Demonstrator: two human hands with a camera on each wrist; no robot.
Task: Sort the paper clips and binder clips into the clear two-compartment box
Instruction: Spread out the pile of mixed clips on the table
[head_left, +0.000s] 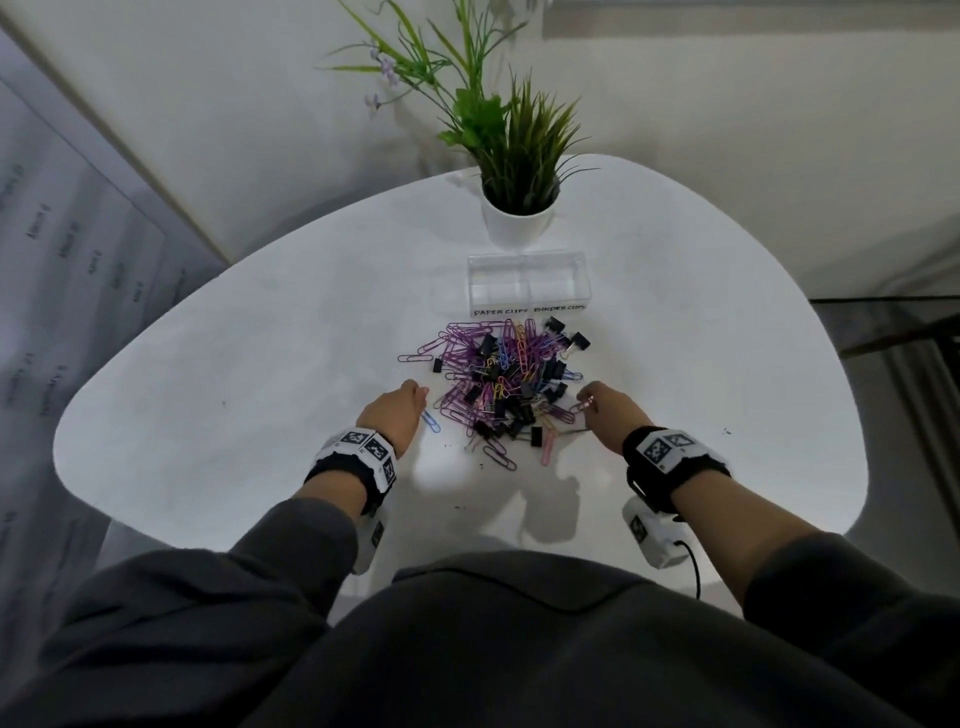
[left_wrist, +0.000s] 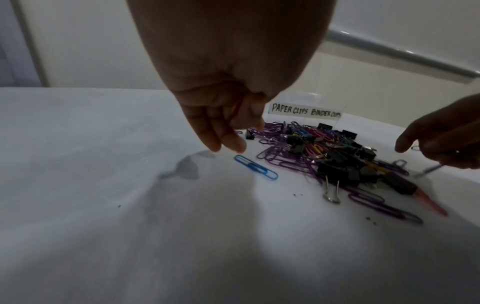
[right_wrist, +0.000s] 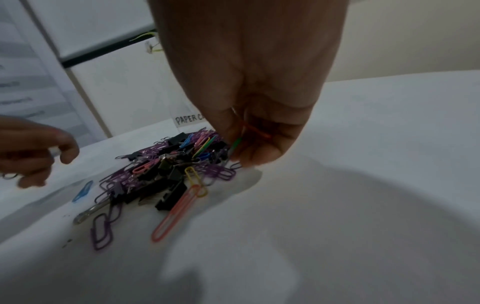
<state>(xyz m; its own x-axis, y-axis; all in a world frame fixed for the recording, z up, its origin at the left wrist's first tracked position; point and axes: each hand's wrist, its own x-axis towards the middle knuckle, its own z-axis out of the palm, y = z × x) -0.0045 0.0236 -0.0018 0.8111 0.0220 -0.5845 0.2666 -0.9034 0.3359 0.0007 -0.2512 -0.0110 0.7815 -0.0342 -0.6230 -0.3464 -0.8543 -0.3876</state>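
A mixed pile (head_left: 501, 384) of mostly purple paper clips and black binder clips lies on the white table (head_left: 249, 364). Behind it stands the clear two-compartment box (head_left: 527, 283), labelled PAPER CLIPS on the left and BINDER CLIPS on the right; both halves look empty. My left hand (head_left: 418, 395) hovers at the pile's left edge, fingers curled, a red paper clip (left_wrist: 235, 111) tucked in them, fingertips just above a loose blue paper clip (left_wrist: 255, 167). My right hand (head_left: 589, 402) at the pile's right edge pinches red and green paper clips (right_wrist: 249, 133).
A white pot with a green plant (head_left: 517, 223) stands right behind the box. A long pink paper clip (right_wrist: 176, 214) and purple ones lie at the pile's near edge. The table's rounded near edge runs just in front of my body.
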